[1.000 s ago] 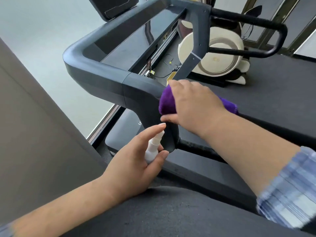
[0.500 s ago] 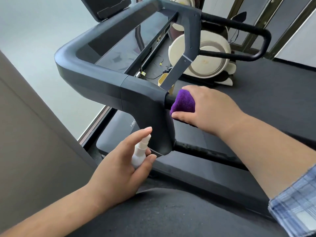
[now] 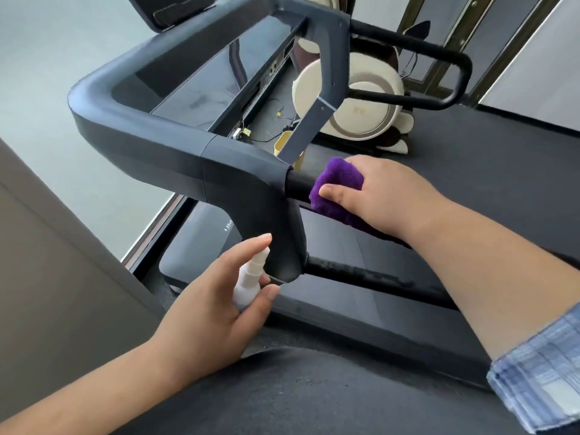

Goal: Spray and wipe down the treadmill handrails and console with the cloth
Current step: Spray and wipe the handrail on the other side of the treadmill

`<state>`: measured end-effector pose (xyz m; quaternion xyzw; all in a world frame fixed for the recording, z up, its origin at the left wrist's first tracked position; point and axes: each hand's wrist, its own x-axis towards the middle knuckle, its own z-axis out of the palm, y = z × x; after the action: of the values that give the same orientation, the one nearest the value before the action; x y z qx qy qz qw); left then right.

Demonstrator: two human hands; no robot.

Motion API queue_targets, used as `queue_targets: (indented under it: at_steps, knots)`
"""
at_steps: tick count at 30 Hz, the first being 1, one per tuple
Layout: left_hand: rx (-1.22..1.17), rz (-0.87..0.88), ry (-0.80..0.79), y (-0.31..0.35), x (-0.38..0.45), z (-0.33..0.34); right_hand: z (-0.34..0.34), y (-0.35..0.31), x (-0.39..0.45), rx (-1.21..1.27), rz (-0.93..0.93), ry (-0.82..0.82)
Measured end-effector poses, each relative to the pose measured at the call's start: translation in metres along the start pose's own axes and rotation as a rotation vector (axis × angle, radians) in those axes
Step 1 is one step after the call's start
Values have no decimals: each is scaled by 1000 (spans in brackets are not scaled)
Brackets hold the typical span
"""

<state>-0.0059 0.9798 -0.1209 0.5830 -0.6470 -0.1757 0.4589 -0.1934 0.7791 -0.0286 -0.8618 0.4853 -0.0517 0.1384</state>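
The dark grey treadmill frame (image 3: 175, 142) bends around the console area, with the console panel (image 3: 175, 11) at the top. A black near handrail (image 3: 299, 182) sticks out of the frame's housing (image 3: 251, 196). My right hand (image 3: 386, 196) wraps a purple cloth (image 3: 337, 183) around that handrail, just right of the housing. My left hand (image 3: 213, 312) holds a small white spray bottle (image 3: 249, 279) upright below the housing, index finger stretched over its nozzle. A second black handrail loop (image 3: 439, 54) shows at the far side.
A lower black bar (image 3: 370, 277) runs under the wiped handrail. The treadmill belt (image 3: 502, 171) lies to the right. A cream round machine (image 3: 361, 98) stands beyond the frame, with loose cables and a yellow container (image 3: 284, 146) on the floor. A grey wall panel (image 3: 47, 277) is on my left.
My right hand has slid the purple cloth to the right along the handrail, off the housing, baring a short length of black bar. My left hand keeps the spray bottle below the housing.
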Motion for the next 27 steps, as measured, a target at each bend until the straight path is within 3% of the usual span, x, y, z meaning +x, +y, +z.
queue_targets:
  at_steps: [9,13,19,27]
  knots:
    - [4,-17,-26,5,-3,3,26,-66,28,-240,-143,122]
    - [-14,-12,-47,12,-4,8,17,-39,19,-123,-93,95]
    - [-9,-74,45,2,-19,-3,1,2,1,-65,-13,76]
    - [-44,-70,-8,12,-8,13,30,-68,28,-285,-128,183]
